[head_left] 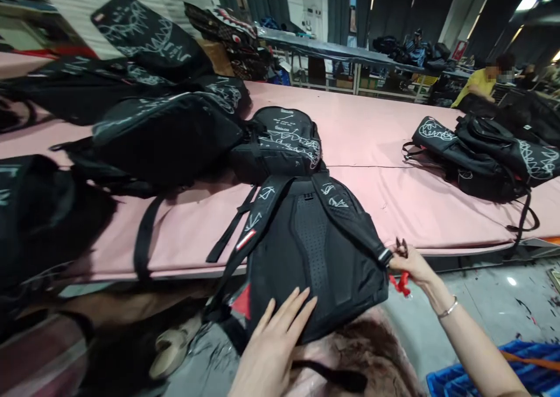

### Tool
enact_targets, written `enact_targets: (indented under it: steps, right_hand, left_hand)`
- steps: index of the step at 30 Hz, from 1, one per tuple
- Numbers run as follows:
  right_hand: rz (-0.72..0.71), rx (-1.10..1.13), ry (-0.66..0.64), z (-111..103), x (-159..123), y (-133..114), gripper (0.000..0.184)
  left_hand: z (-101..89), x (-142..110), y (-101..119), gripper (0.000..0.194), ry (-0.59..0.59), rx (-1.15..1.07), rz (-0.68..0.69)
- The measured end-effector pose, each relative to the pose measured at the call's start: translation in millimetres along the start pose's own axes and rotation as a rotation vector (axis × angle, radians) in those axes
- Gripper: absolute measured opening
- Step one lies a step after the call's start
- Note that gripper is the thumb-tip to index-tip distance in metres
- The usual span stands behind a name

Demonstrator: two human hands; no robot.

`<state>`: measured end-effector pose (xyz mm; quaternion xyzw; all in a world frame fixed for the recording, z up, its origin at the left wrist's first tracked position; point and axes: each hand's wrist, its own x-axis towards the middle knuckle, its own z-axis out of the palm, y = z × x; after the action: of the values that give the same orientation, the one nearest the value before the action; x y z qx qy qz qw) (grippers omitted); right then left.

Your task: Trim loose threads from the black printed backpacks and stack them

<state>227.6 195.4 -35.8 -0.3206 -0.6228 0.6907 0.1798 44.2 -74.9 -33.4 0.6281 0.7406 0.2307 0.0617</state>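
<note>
A black backpack (315, 251) lies with its padded back panel up, over the front edge of the pink-covered table. White scribble prints mark its shoulder straps. My left hand (282, 333) rests flat on the lower back panel, fingers stretched out and slightly spread. At the bag's right side, my right hand (411, 267) is closed around what look like small thread snips (401, 247), dark at the top, with something red hanging below. Its fingertips are at the end of the right shoulder strap (359, 233); whether they also pinch the strap I cannot tell.
More black printed backpacks (170, 134) are heaped on the left of the pink table (363, 122), and others (476, 157) lie at the right. A person in yellow (476, 87) is at the back right. Blue material (490, 368) lies on the floor, lower right.
</note>
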Motion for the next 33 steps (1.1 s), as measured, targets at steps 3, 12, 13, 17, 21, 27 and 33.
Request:
enact_targets:
  steps: [3, 12, 13, 17, 21, 27, 33]
  right_hand:
    - [-0.061, 0.037, -0.067, 44, -11, -10, 0.042]
    - [-0.124, 0.049, -0.005, 88, -26, -10, 0.034]
    - [-0.127, 0.037, -0.005, 87, -27, -8, 0.033]
    - [-0.164, -0.061, -0.003, 85, -28, -3, 0.031]
    - [-0.229, -0.193, -0.062, 78, -31, -13, 0.03]
    - [-0.589, -0.676, -0.07, 43, -28, -55, 0.016]
    - [-0.827, -1.227, -0.294, 32, -19, -97, 0.019]
  left_hand:
    - [-21.0, 11, 12, 0.038, 0.048, -0.311, -0.112]
    - [-3.2, 73, 59, 0.029, 0.398, -1.089, -0.552]
    - [-1.5, 77, 59, 0.025, 0.394, -1.054, -0.543]
    - [2.2, 89, 58, 0.008, 0.371, -0.934, -0.461]
    - [4.6, 91, 63, 0.011, 0.48, -0.942, -0.554]
    - [8.7, 91, 70, 0.012, 0.558, -1.004, -0.637]
    - [8.3, 95, 74, 0.011, 0.541, -1.056, -0.617]
